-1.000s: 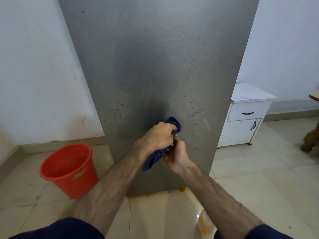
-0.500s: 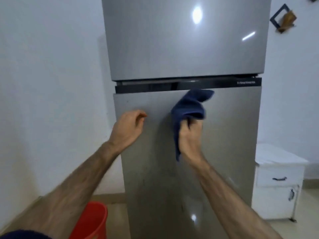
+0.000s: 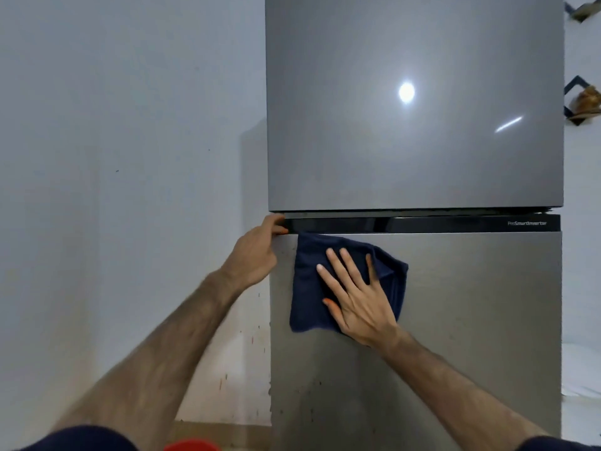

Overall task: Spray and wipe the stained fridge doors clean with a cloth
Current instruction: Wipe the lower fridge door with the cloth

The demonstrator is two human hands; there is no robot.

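Now the right hand [image 3: 359, 296] lies flat, fingers spread, pinning the blue cloth [image 3: 312, 288] to the lower fridge door [image 3: 471, 320] at its eleven o'clock corner; the left hand [image 3: 255, 252] grips the door's edge. Soft, limp cloth: palm pressure suits it.

We see the upper fridge door [image 3: 413, 102] as smooth, glossy grey metal, mirroring a round lamp glare. The lower fridge door [image 3: 471, 320] looks brushed and more matt, with faint streaks and dark specks near its left edge. Between them runs a shiny black strip [image 3: 422, 224]. Our cloth [image 3: 309, 288] is soft, napped, dark blue fabric. The wall [image 3: 130, 157] on the left is matt paint.
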